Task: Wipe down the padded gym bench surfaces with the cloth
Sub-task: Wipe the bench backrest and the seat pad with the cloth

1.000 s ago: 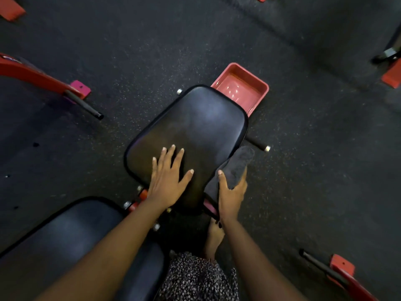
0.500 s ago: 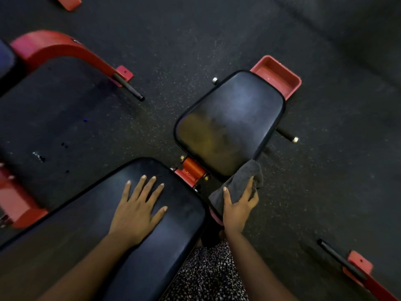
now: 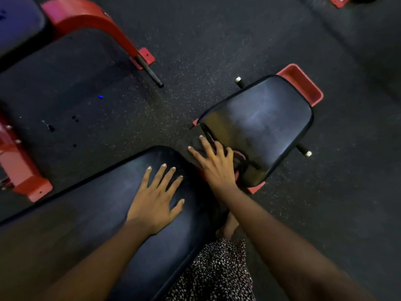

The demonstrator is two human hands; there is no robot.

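Left hand: your left hand [image 3: 155, 198] lies flat, palm down, on the long pad [image 3: 97, 213], fingers straight and fanned towards 1 o'clock; it holds nothing.
Right hand: your right hand [image 3: 213, 166] rests on the 8 o'clock corner of the seat pad [image 3: 264, 124]. Thumb and forefinger reach out, and the other fingers appear to be curled into the cloth, though motion blur makes that hard to be sure of.
Cloth: the dark cloth [image 3: 197, 142] sits under your right hand, bunched over the seat pad's near-left edge (it nearly matches the black vinyl).
Long pad: it runs from 7 o'clock up to the middle of the view, its rounded end just beside the seat pad.
Seat pad: it lies at 2 o'clock from the centre, tilted, with pale streaks on its surface.
Red tray: a red tray [image 3: 303, 83] touches the seat pad's far end, at 1 o'clock.
Pegs: two metal-tipped pegs stick out from under the seat pad, one [image 3: 238, 80] at 11 o'clock, one [image 3: 307, 153] at 4 o'clock.
Floor: speckled black rubber floor [image 3: 217, 51] lies all around.
Other gear: a red frame [image 3: 97, 20] curves down at 11 o'clock.
You: a patterned garment [image 3: 217, 270] and a bare foot [image 3: 227, 227] show at 6 o'clock.
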